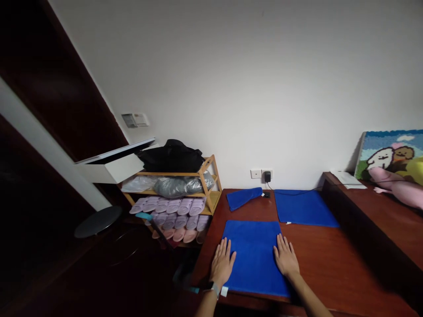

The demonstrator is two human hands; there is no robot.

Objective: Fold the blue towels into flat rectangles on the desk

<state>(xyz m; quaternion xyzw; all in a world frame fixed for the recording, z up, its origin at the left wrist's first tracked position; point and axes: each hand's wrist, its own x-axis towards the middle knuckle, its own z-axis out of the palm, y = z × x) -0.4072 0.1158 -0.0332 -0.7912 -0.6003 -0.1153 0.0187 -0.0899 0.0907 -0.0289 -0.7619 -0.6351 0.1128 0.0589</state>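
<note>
A blue cloth (254, 259) lies spread flat on the reddish-brown wooden table (330, 259), with a small white tag at its near left corner. My left hand (222, 263) rests flat on its left edge, fingers stretched out; a watch is on that wrist. On the right edge my right hand (287, 256) lies flat too, fingers extended. Neither hand grips anything. Behind, a folded blue cloth (243, 198) sits near the wall. Another blue cloth (304, 208) is laid flat at the back right.
A wooden shoe rack (206, 187) with several slippers stands left of the table, a black bag (172, 157) on top. A black adapter (267, 176) is plugged into the wall, its cord trailing right. A raised ledge (373, 202) at right holds a pink plush toy (396, 187) and a picture (390, 149).
</note>
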